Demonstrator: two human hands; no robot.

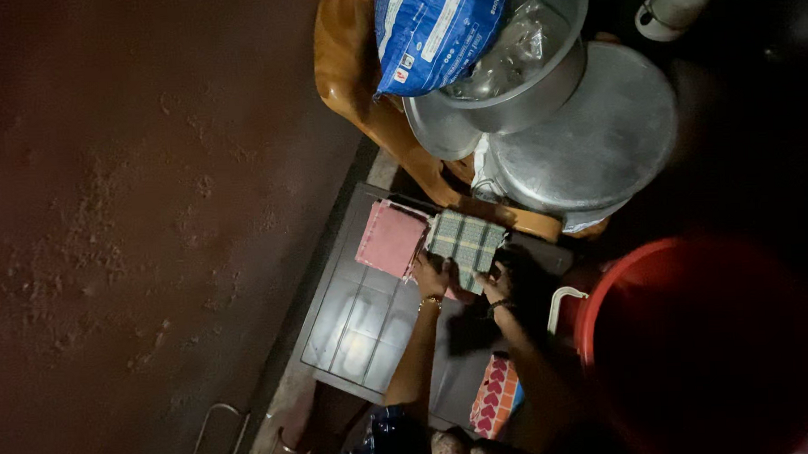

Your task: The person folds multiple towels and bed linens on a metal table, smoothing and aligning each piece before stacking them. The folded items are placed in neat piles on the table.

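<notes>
Checked cloth [465, 244], green-and-white plaid, folded into a rough square, sits at the far edge of the bench [354, 341], a low dark tiled surface with pale glare on its left half. We see both hands on it: left hand [434, 276] presses at the near left corner of the cloth, fingers curled over the edge, grip closed on the fabric. Right hand [496, 285] holds the near right corner; it is in shadow, but the fingers look pinched onto the cloth too. A thin bangle [430, 301] rings the left wrist and a dark band [498, 306] the right.

Just left of the checked cloth, touching or nearly touching it, lies a pink folded cloth [391, 239], flat, slightly turned. At the near edge of the bench we see a cloth with a red heart pattern [493, 396], partly hidden by the right forearm.

Beyond the far edge stands a brown plastic chair [354, 77] carrying a steel pot [529, 93] with a crumpled clear bag inside and a blue printed bag [433, 29] leaning over its rim. A large round metal lid [598, 135] rests beside the pot. A red bucket [703, 342] with a white handle stands right of the bench. The floor [108, 219] on the left is reddish-brown and scuffed.
</notes>
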